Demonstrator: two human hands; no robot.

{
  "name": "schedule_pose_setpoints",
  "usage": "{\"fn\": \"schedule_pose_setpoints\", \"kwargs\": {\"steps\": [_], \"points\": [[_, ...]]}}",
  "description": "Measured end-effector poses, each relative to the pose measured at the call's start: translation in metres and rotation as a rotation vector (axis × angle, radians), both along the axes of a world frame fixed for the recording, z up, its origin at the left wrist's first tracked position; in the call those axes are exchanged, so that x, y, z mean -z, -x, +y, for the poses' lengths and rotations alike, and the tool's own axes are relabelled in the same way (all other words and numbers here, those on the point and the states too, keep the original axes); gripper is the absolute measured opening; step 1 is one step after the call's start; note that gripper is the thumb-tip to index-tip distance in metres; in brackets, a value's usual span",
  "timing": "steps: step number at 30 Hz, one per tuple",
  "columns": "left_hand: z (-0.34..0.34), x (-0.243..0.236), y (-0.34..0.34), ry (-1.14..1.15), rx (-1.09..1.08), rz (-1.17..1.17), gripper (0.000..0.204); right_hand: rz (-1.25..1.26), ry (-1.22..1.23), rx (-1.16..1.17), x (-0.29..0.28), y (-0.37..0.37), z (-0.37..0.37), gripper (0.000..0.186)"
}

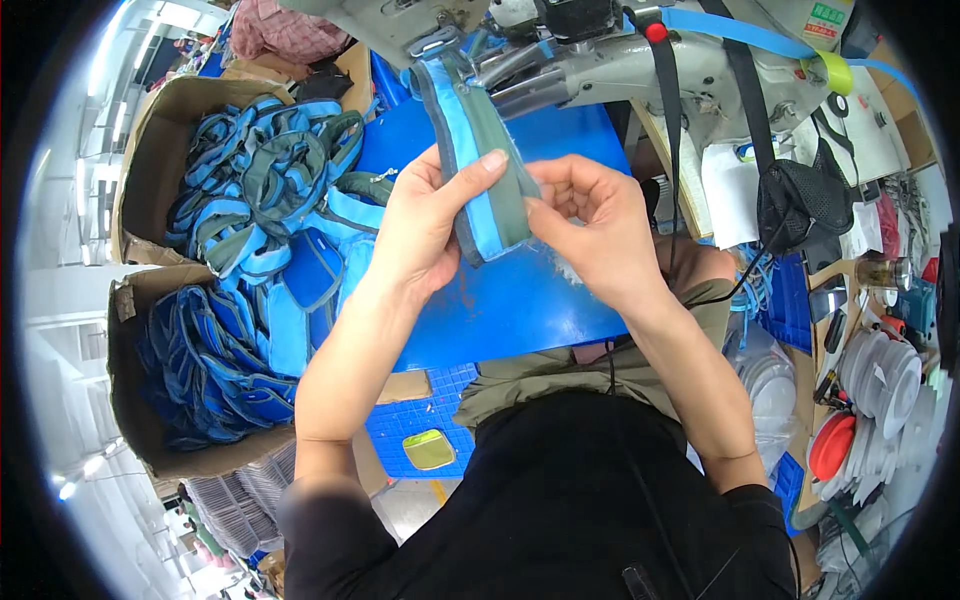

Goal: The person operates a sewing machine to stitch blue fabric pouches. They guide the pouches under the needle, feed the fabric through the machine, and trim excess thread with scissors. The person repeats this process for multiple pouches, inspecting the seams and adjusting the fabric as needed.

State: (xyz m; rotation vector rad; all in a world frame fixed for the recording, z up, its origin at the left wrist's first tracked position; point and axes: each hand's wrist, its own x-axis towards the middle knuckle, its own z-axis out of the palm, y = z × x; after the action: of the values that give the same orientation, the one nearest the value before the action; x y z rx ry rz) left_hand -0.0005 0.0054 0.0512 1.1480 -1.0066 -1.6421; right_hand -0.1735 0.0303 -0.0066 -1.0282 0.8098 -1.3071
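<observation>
A grey-green fabric band [487, 160] with a light blue stripe and dark edging hangs between my hands, its far end close to the sewing machine's arm [530, 85]. My left hand [425, 215] grips the band from its left side, thumb lying across the front and fingers behind. On the other side, my right hand [590, 225] pinches the band's right edge between thumb and bent fingers. Beneath both hands is a blue work table [540, 310].
At the left, one cardboard box [150, 150] holds blue and grey-green fabric loops [275, 175]; a nearer box [125, 370] holds blue fabric pieces [215, 350]. A black mesh pouch [805, 200] hangs at the right, beyond dark straps. White thread or tape reels [885, 380] are stacked far right.
</observation>
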Motion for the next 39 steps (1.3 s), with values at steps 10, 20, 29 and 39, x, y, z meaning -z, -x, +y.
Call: {"fn": "schedule_pose_setpoints", "kwargs": {"steps": [10,20,29,39], "points": [[-0.010,0.001,0.000,-0.066,-0.007,0.050,0.020,0.009,0.025,0.053,0.003,-0.006,0.004,0.019],[-0.034,-0.003,-0.006,-0.075,-0.029,0.098,0.018,-0.034,0.001,0.068,-0.002,-0.018,-0.021,0.017],[-0.061,-0.003,-0.011,-0.015,-0.032,0.012,0.024,-0.005,0.011,0.083,-0.005,-0.025,-0.044,0.019],[-0.030,-0.001,-0.016,0.172,-0.037,-0.182,0.027,0.209,0.198,0.182,-0.001,-0.020,-0.047,0.023]]}}
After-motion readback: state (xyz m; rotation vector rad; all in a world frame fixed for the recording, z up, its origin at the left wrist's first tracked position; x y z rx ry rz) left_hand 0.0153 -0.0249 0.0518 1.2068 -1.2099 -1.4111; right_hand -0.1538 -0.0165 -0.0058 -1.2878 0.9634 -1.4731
